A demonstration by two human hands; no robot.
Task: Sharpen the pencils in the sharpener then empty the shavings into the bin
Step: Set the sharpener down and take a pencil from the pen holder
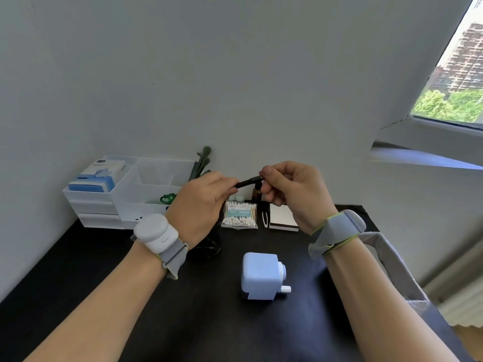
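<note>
A black pencil [247, 182] is held level above the table between both hands. My left hand [201, 205] pinches its left end and my right hand [292, 189] pinches its right end between thumb and fingers. Most of the pencil is hidden inside the hands. Below them, a pale blue crank sharpener [261, 275] stands on the black table [209, 322], its white handle pointing right. Neither hand touches the sharpener. No bin is in view.
Clear plastic organiser trays [146, 189] with a blue-and-white box sit at the back left against the wall. A pack of cotton swabs [239, 215], a dark bottle and a white-and-brown box [282, 218] stand behind the sharpener. A grey fabric strap [392, 265] hangs at the right table edge.
</note>
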